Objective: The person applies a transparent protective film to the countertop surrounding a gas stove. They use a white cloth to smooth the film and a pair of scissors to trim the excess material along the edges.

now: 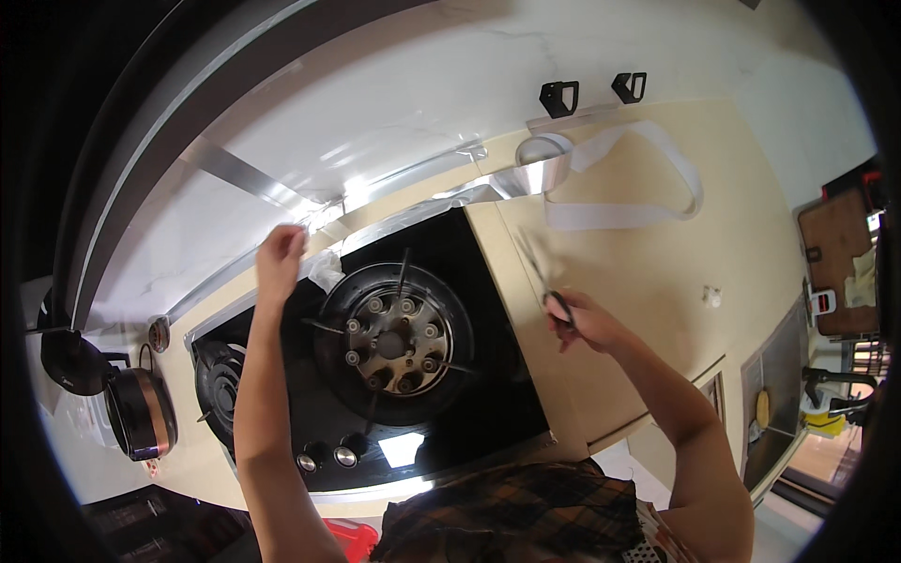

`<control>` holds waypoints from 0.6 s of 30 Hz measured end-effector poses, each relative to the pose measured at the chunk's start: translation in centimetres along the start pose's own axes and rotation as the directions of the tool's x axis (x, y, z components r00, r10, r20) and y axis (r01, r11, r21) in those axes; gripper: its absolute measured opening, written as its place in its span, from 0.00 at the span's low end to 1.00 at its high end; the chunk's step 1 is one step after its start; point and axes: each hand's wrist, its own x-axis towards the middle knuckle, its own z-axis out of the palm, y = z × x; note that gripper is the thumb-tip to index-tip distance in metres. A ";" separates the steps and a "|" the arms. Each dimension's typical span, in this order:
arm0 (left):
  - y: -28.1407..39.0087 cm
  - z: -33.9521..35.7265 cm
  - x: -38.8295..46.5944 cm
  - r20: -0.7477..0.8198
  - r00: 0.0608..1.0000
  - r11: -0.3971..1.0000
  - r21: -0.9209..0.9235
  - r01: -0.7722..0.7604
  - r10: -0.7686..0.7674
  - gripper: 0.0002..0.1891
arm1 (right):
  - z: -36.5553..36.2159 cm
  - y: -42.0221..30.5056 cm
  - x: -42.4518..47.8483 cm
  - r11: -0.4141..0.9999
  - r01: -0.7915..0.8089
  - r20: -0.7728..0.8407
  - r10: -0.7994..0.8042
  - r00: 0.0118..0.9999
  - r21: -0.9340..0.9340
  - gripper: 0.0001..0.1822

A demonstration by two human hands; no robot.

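My left hand (pixel 279 260) is at the back edge of the gas hob (pixel 486 352), close to the wall, with its fingers curled together. Glare hides whether anything is between the fingertips. A strip of shiny silver foil tape (pixel 394 200) runs along the back of the hob to a tape roll (pixel 538 172) standing on the counter. From that roll a long white backing strip (pixel 619 217) loops over the worktop. My right hand (pixel 581 320) grips scissors (pixel 559 304) by their black handles, right of the hob. Their blurred blades point toward the roll.
The large burner (pixel 394 345) with its upright pan supports lies between my arms. Crumpled white material (pixel 326 271) sits behind it. A dark rice cooker (pixel 141 415) stands left, beneath the range hood (pixel 155 127). On the right are a sink (pixel 771 401) and a wooden cutting board (pixel 841 260).
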 end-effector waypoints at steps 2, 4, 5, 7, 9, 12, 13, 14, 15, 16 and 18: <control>1.9 3.0 1.8 0.168 0.985 0.996 0.087 -0.036 0.021 0.10 | 1.6 -0.8 2.9 0.999 -0.011 0.026 0.012 1.000 -0.043 0.23; 4.9 6.1 2.8 0.298 0.954 0.982 0.166 -0.088 0.035 0.11 | 2.4 -1.4 4.8 0.998 -0.025 0.025 0.027 0.999 -0.064 0.27; 5.7 7.4 3.1 0.342 0.939 0.979 0.173 -0.106 0.041 0.12 | 2.7 -1.6 5.6 0.997 -0.034 0.018 0.035 0.999 -0.065 0.28; 6.5 10.0 3.8 0.406 0.914 0.960 0.264 -0.096 -0.020 0.13 | 2.6 -2.0 6.5 0.996 -0.053 0.007 0.054 0.999 -0.065 0.30; 7.0 12.1 4.0 0.474 0.881 0.953 0.270 -0.138 -0.007 0.14 | 2.4 -2.3 7.1 0.996 -0.071 0.006 0.071 0.997 -0.057 0.30; 7.2 14.2 4.4 0.530 0.847 0.936 0.319 -0.149 -0.046 0.15 | 2.6 -2.6 7.6 0.995 -0.087 0.022 0.088 0.996 -0.045 0.31; 6.9 14.7 4.6 0.543 0.838 0.929 0.334 -0.162 -0.049 0.15 | 2.7 -2.8 7.7 0.995 -0.087 0.020 0.088 0.996 -0.039 0.31; 6.4 15.1 4.8 0.531 0.847 0.916 0.347 -0.199 -0.017 0.15 | 2.9 -3.2 7.8 0.996 -0.088 0.019 0.088 0.996 -0.033 0.31; 6.3 15.4 5.0 0.532 0.847 0.907 0.362 -0.215 -0.012 0.15 | 3.1 -3.4 7.9 0.996 -0.088 0.018 0.088 0.996 -0.025 0.32; 6.3 15.7 5.3 0.533 0.846 0.898 0.376 -0.230 -0.007 0.15 | 2.9 -3.4 8.3 0.997 -0.077 0.002 0.077 0.997 -0.024 0.32; 6.2 16.2 6.1 0.538 0.843 0.881 0.390 -0.267 0.017 0.15 | 2.8 -3.6 8.7 0.996 -0.089 -0.001 0.089 0.996 -0.024 0.33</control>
